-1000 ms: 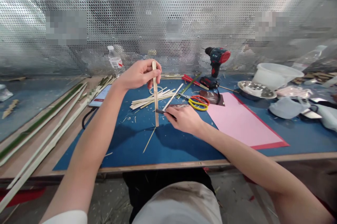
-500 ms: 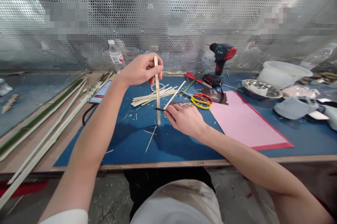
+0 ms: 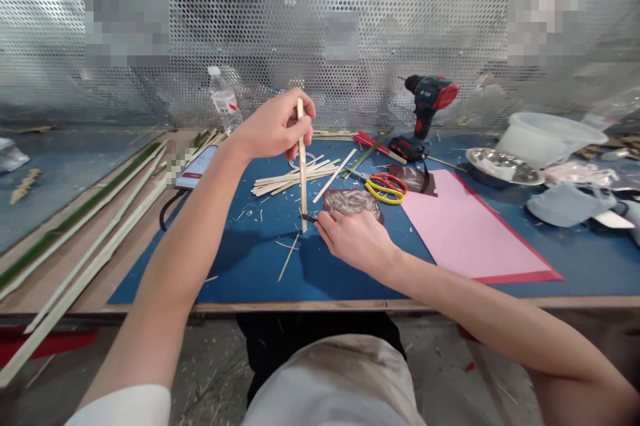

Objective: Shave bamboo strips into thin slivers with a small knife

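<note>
Bamboo strip (image 3: 302, 166) upright, left hand (image 3: 273, 129) pinching top; right hand (image 3: 353, 239) clenching blade (image 3: 309, 217), seemingly lowered.

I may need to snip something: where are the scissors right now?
In the head view, the scissors lie right of centre on the blue mat, between the pink sheet and the bamboo strips.

Bright, even light pours down from above, and the perforated screen (image 3: 210, 19) throws back a hazy silver glare. Soft dark shadows pool on the blue tabletop (image 3: 250, 273) under the right hand (image 3: 355, 239) and both forearms. The centre is crisp. The edges bow with wide-angle stretch, the far right goes soft, and three pixelated patches blot the screen.
</note>
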### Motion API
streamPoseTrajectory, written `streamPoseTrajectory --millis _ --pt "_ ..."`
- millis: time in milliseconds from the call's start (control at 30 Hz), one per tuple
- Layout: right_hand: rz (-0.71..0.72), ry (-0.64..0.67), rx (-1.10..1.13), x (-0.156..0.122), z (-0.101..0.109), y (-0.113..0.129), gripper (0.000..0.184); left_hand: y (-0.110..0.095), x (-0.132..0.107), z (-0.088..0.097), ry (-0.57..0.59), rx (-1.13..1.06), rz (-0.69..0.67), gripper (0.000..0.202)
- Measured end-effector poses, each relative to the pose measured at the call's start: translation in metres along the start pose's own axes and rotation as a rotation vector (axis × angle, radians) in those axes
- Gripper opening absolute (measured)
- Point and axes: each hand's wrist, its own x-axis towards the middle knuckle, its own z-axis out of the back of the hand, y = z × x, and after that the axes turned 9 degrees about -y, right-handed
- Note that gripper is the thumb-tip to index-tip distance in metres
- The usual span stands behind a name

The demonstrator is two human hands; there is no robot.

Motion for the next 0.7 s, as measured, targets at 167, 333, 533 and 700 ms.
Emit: streamPoseTrajectory --millis 167,333,533,700 --pt "0.044 0.040 -0.024 -0.006 -0.005 0.007 0.032 0.000 0.000 0.000 -0.004 -0.009 0.008 0.023" --pt "0.082 0.079 -0.008 -0.014 -0.014 0.013 0.032 0.000 -0.001 -0.001 0.000 -0.047 0.031 0.024" --pt "0.121 0.077 -0.001 -0.015 -0.006 0.006 0.033 0.001 0.002 0.002 0.068 -0.070 -0.061 0.024" --pt "0.107 -0.019 0.051 -0.009 0.008 -0.004 0.032 0.011 0.006 0.007 0.109 -0.117 -0.090 0.027"
